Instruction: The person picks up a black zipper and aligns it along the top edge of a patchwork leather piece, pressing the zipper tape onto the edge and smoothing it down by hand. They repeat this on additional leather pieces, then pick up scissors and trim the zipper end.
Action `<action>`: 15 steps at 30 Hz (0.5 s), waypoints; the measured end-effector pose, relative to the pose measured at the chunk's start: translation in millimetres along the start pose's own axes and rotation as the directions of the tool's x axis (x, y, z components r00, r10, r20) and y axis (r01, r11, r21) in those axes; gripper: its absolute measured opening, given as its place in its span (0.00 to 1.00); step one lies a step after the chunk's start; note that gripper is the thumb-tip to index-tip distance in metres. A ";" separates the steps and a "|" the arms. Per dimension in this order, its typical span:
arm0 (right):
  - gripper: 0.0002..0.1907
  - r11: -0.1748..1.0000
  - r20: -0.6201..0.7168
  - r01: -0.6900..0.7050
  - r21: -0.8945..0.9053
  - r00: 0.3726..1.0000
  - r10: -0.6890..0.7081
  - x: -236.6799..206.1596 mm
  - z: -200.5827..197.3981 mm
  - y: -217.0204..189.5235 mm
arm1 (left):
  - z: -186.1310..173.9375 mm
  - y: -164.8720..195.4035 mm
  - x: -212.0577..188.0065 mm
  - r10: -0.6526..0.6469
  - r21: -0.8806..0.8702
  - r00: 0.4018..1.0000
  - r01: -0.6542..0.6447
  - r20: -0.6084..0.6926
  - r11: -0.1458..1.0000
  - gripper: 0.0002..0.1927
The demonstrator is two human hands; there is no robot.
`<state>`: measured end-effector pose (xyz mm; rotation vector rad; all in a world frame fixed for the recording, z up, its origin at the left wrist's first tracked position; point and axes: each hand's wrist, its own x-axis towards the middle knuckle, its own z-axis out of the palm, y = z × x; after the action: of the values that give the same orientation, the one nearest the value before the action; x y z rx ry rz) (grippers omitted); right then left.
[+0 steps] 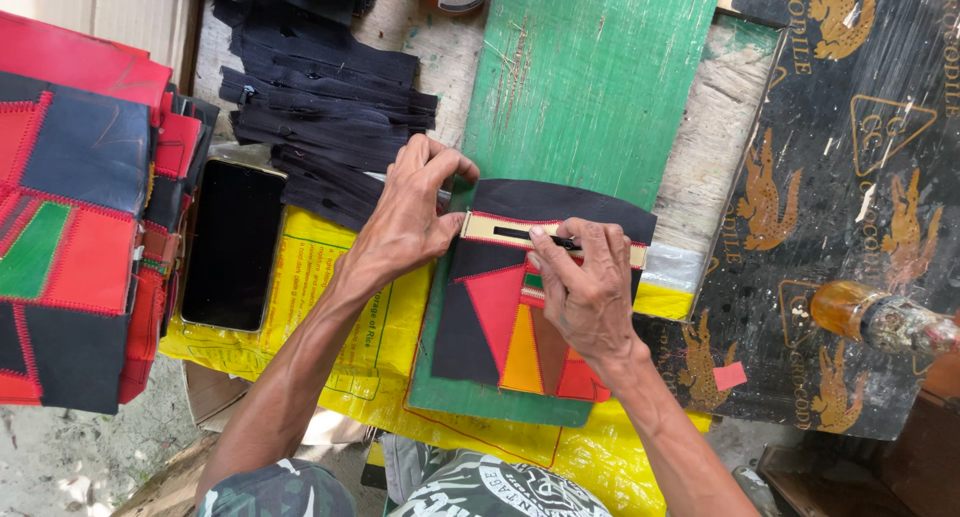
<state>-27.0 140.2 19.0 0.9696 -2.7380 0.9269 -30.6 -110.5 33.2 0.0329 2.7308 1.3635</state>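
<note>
Head view: you're pinning the patchwork panel (500,327) on the green board (590,77) at centre, left hand (405,217) pinching its ten o'clock corner, right hand (585,287) gripping a thin dark blade (535,237) in the cream strip's (490,225) slot. Keep it flat, I'd say.

Two hands (410,212) (585,287) — one phone (233,244) — one green board (585,77)

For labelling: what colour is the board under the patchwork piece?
Green board, scratched; head view.
</note>
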 end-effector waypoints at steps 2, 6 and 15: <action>0.16 0.996 -0.028 -0.019 0.089 0.999 0.022 1.5 4.6 -3.2 | -0.4 0.9 -0.2 0.001 0.001 1.000 -0.001 -0.002 1.000 0.26; 0.18 0.987 -0.055 -0.030 0.158 0.998 0.040 3.9 6.9 -4.4 | -1.3 2.1 -0.6 -0.031 -0.009 0.999 0.031 0.014 0.999 0.26; 0.18 0.993 -0.066 -0.006 0.118 0.998 0.014 11.2 5.9 -8.6 | -1.3 -0.2 1.6 0.001 -0.022 1.000 0.000 0.018 1.000 0.26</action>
<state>-30.1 125.5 21.8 0.9251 -2.6614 1.1136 -32.3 -111.5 33.7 0.0442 2.7006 1.3862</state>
